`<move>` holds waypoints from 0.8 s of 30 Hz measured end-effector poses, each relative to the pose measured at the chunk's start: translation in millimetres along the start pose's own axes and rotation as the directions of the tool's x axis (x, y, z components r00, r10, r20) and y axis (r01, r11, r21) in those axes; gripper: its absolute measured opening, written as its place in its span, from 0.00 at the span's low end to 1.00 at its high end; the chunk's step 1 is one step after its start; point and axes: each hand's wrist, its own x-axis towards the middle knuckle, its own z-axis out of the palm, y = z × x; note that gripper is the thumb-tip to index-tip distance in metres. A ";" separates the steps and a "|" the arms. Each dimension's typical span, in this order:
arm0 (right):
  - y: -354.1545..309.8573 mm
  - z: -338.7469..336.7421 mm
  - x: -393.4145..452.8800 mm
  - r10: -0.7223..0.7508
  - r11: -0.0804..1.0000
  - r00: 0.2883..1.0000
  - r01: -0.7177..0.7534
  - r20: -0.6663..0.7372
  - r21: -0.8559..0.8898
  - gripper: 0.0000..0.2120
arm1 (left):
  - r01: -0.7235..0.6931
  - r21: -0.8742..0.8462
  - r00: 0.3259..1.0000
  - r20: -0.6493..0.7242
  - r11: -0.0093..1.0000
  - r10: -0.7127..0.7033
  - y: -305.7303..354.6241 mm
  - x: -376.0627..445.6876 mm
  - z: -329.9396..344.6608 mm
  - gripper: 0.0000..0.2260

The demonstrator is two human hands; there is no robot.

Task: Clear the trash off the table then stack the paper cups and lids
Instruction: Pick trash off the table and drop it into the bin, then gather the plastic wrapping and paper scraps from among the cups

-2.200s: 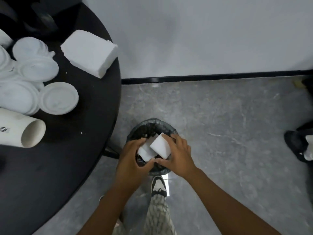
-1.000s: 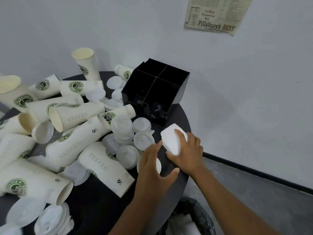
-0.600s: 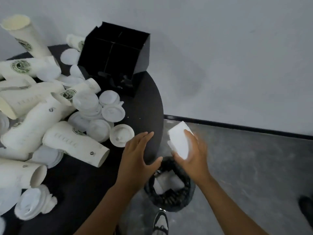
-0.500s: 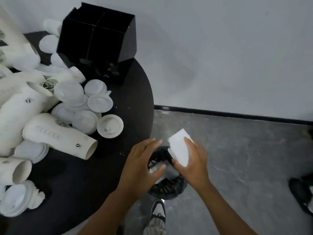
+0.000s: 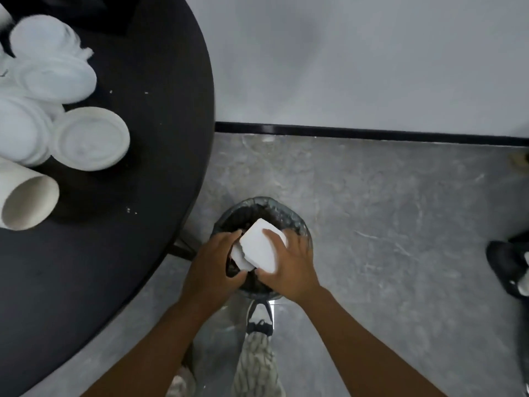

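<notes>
Floor [image 5: 386,224]: grey stone, wide and open on the right of the bin out to the black skirting at the far wall. A dark shoe [image 5: 506,267] sits at the right edge, well apart from the work.

Desk [image 5: 143,196]: round, black, filling the left side. Its curved edge runs just left of the bin, so I'd say trash can go over the rim and down with little reach.

Bin [image 5: 289,217]: small, black-lined, on the floor between the desk edge and the person's foot, placed right under the hands.

Foam block [image 5: 259,247]: the white trash piece, tilted over the bin's mouth, partly below its rim. A second white piece shows beside it on the left; I cannot tell whether it is broken off or separate.

Right hand [image 5: 289,267]: its grip is curled around the block, fingers over the top face, thumb at the near edge, pressing it down.

Left hand [image 5: 213,265]: fingers curled against the block's left end at the bin's left rim, seemingly steadying or squeezing it to fit.

Paper cup [image 5: 25,202]: on its side at the near left, mouth open toward us, not yet stacked.

Lids [image 5: 91,138]: white, loose and overlapping on the far left of the desk, untouched, with bare desk between them and the edge.
</notes>
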 end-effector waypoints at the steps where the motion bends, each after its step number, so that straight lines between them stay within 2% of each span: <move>1: 2.2 5.6 2.1 0.015 1.000 1.000 -0.015 0.020 0.000 0.45 | 0.004 0.001 1.000 0.001 1.000 -0.004 -5.2 2.9 3.2 0.38; 4: 4.5 12.1 1.7 0.028 1.000 0.994 -0.028 0.102 -0.001 0.50 | 0.036 -0.001 0.999 -0.006 0.999 -0.036 -12.7 2.6 8.8 0.37; 6: -0.3 5.1 -4.7 -0.006 0.998 0.997 0.002 0.077 0.055 0.50 | 0.039 -0.024 0.999 -0.025 0.999 -0.040 -10.6 -7.8 7.7 0.37; 10: -27.3 -39.4 -33.0 -0.040 0.947 0.994 0.070 -0.101 0.312 0.44 | 0.041 -0.096 0.998 -0.051 0.995 -0.046 30.5 -48.0 -21.8 0.36; 14: -79.2 -98.2 -66.4 -0.089 0.844 0.941 0.245 -0.326 0.476 0.38 | 0.029 -0.156 0.982 -0.179 0.987 -0.057 82.2 -98.0 -68.6 0.33; 19: -173.1 -165.1 -94.9 -0.232 0.785 0.894 0.405 -0.384 0.469 0.41 | -0.022 -0.248 0.917 -0.392 0.969 -0.079 112.8 -149.5 -146.6 0.30; 24: -251.4 -190.4 -100.1 -0.455 0.715 0.825 0.563 -0.336 0.414 0.42 | 0.000 -0.240 0.814 -0.564 0.971 -0.139 100.4 -197.0 -219.0 0.31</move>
